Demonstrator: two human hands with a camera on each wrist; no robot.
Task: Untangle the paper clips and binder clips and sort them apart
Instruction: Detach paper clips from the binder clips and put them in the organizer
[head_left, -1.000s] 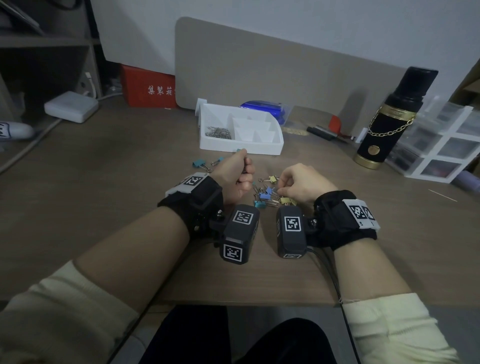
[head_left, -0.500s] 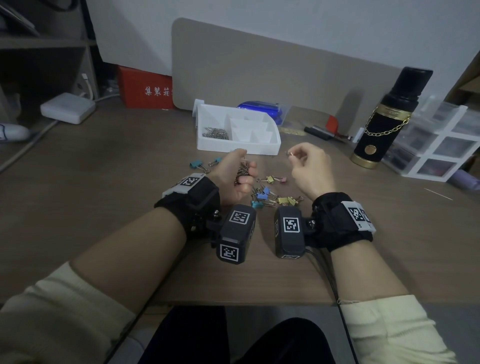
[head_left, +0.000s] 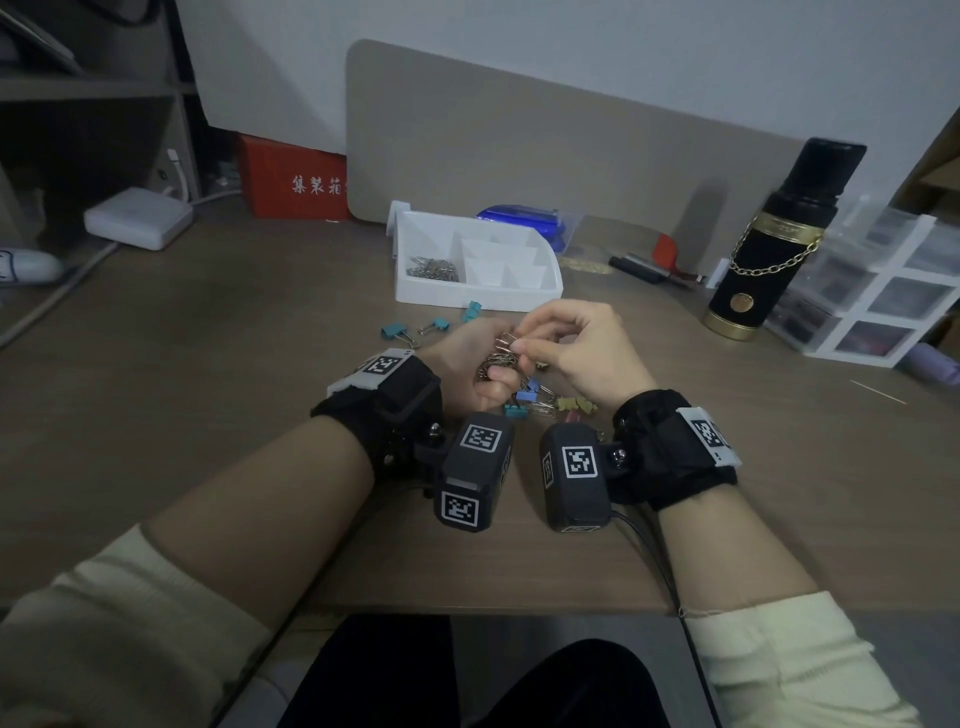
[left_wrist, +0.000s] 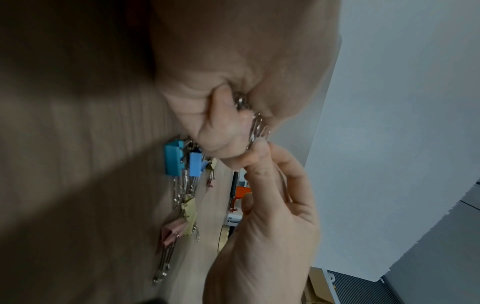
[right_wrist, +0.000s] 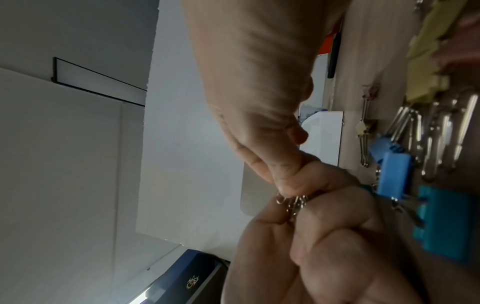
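Observation:
My left hand (head_left: 480, 364) curls round a bunch of silver paper clips (head_left: 498, 356), raised a little above the desk. My right hand (head_left: 524, 340) has come up against it and pinches one paper clip (left_wrist: 255, 128) at the top of that bunch, seen again as the clip (right_wrist: 291, 200) between thumb and finger in the right wrist view. Under the hands lies a tangle of blue, teal, yellow and pink binder clips (head_left: 540, 400) linked with paper clips (left_wrist: 182, 187). Three teal binder clips (head_left: 431, 327) lie apart to the left.
A white divided tray (head_left: 540, 291) stands behind the hands, with a heap of paper clips (head_left: 434, 267) in its left compartment. A black and gold flask (head_left: 769, 249) and clear drawers (head_left: 883, 291) stand at the right. A red box (head_left: 296, 182) sits at the back left.
My right hand left the tangle on the desk with a paper clip, rose, then swung left to meet the bunch in my left hand. My left hand lifted slightly.

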